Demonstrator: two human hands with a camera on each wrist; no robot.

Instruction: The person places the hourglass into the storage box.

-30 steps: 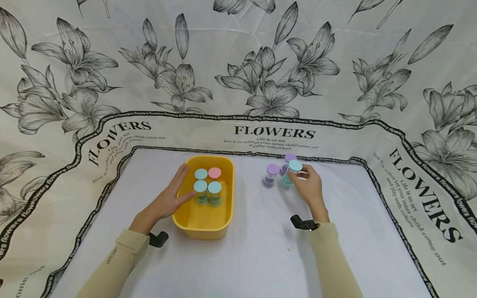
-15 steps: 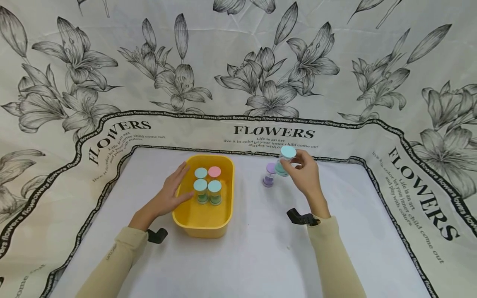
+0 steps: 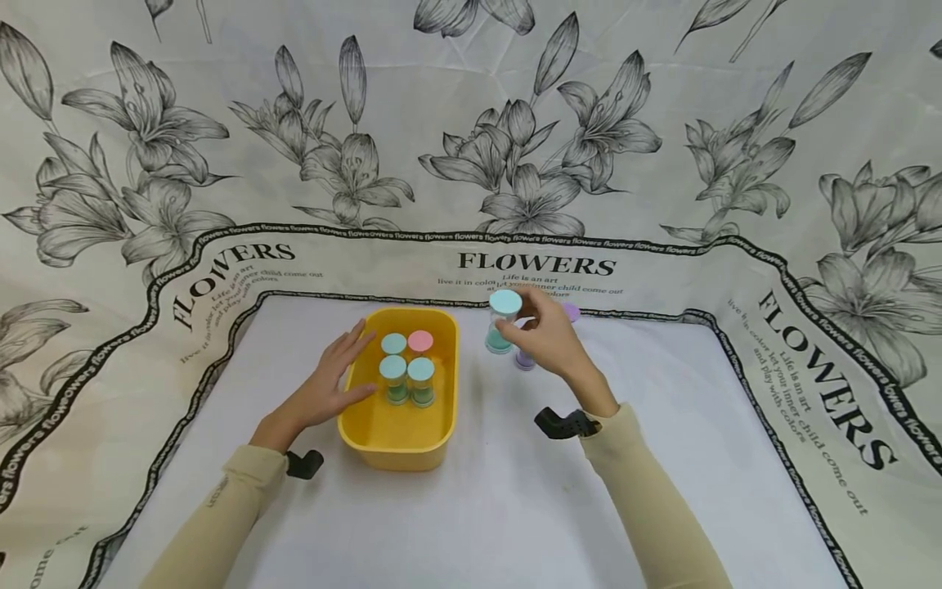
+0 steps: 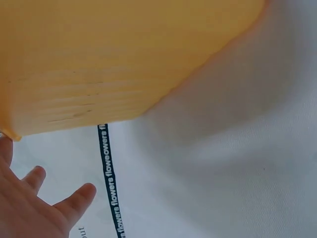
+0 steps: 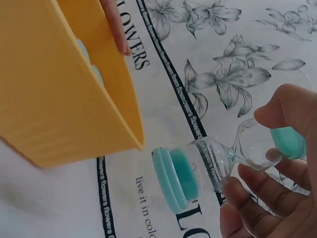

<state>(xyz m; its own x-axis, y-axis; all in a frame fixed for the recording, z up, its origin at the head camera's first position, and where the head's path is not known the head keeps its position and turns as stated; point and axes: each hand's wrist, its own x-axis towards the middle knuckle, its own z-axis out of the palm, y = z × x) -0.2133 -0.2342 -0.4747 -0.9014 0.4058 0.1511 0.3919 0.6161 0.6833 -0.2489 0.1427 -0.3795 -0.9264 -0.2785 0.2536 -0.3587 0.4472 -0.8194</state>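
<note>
Fingers [image 5: 257, 191] of the right hand [image 3: 548, 339] grasp a teal sand timer [image 3: 503, 321], held above the white cloth [image 3: 515, 491] just right of the yellow tub [image 3: 401, 438]. The left hand [image 3: 324, 393] rests with fingers straight against the tub's left wall. Four capped timers [image 3: 407, 366] stand inside the tub.
</note>
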